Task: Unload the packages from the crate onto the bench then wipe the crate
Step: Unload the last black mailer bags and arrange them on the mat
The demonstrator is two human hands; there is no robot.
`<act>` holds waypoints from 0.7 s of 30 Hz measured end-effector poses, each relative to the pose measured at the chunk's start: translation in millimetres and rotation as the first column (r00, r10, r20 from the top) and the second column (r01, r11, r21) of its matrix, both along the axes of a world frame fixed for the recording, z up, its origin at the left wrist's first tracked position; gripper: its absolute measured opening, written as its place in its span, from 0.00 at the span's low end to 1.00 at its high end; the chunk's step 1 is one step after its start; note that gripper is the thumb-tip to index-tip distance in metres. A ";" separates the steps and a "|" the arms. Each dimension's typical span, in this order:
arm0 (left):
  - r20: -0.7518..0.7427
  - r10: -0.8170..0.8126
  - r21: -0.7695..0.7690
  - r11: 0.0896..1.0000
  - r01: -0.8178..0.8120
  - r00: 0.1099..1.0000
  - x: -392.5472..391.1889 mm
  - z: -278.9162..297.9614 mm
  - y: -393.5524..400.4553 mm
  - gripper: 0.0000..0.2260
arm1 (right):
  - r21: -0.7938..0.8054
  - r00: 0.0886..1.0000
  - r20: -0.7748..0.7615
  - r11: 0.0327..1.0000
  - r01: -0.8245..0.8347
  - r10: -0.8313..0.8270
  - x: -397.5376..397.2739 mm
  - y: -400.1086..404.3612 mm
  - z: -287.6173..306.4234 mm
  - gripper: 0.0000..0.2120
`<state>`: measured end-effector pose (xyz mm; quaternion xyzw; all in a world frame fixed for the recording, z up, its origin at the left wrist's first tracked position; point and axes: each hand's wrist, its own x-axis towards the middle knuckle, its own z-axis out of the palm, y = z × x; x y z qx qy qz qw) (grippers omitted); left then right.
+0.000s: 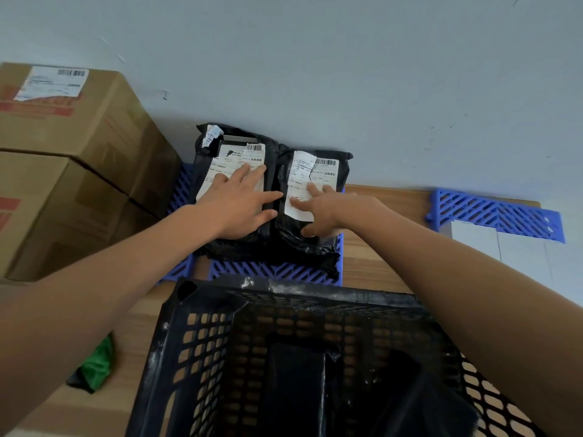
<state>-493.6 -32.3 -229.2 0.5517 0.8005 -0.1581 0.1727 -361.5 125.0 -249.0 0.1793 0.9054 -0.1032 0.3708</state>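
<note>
Two black plastic packages with white shipping labels lie side by side on a blue slatted bench (pixel 277 271) against the wall. My left hand (pixel 243 201) lies flat with spread fingers on the left package (pixel 208 146). My right hand (pixel 325 212) rests with straight fingers on the right package (pixel 342 167), fingertips on its torn label. The black perforated crate (pixel 202 342) stands in front of the bench on the wooden floor. Dark packages (pixel 296 380) still lie at its bottom. White dust marks its rim.
Stacked cardboard boxes (pixel 69 171) fill the left side beside the bench. A green cloth (pixel 96 365) lies on the floor left of the crate. Another blue slatted piece (pixel 492 212) with white sheets (pixel 492 244) sits at the right, along the pale wall.
</note>
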 end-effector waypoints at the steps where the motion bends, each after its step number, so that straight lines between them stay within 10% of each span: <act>1: -0.002 -0.005 0.000 1.000 0.005 1.000 0.2 -0.1 -0.3 0.26 | -0.002 1.000 0.002 1.000 0.006 -0.006 -1.0 -0.7 0.3 0.37; 21: 0.308 0.195 0.421 0.850 -0.317 0.931 70.2 112.0 -50.9 0.23 | -0.291 0.782 -0.547 0.944 0.156 -0.299 83.0 -49.5 128.6 0.21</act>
